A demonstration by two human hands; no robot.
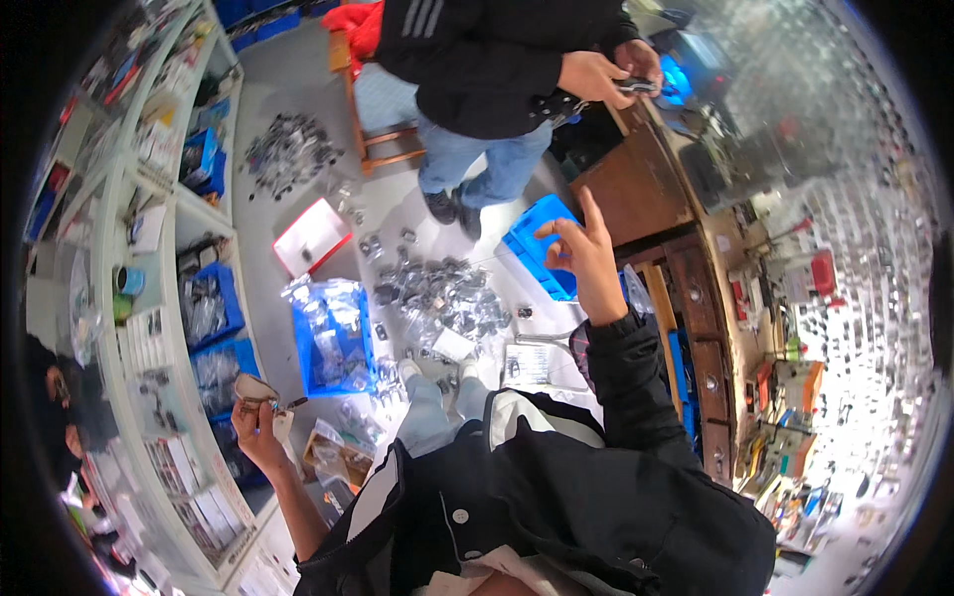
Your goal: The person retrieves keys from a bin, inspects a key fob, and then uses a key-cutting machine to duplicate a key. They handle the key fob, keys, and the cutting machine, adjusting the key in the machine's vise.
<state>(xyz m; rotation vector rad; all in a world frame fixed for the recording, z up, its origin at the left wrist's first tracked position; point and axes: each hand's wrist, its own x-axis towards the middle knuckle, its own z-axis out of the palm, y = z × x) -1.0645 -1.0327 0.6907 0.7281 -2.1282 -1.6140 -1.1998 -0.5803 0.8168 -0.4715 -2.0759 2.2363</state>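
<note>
My left hand [257, 436] is raised at the left, beside the shelving. Its fingers grip a pale, cup-like object [255, 388] with a brownish edge. A small dark key-like piece [297, 403] sticks out by the fingertips; whether it is attached cannot be made out. My right hand [589, 261] is held up in front of me with the index finger stretched out and the others bent apart, holding nothing. Beyond it, lower down, a blue plastic crate [533, 223] lies on the floor. A large heap of small bagged parts [447, 294] spreads over the floor before my feet.
Another person [484, 82] stands ahead, both hands on a small dark device [635, 86]. A blue bin of plastic bags [304, 357], a red-edged white box [311, 232] and a second heap [291, 153] occupy the floor. Shelves [175, 298] flank the left, a wooden workbench [700, 223] the right.
</note>
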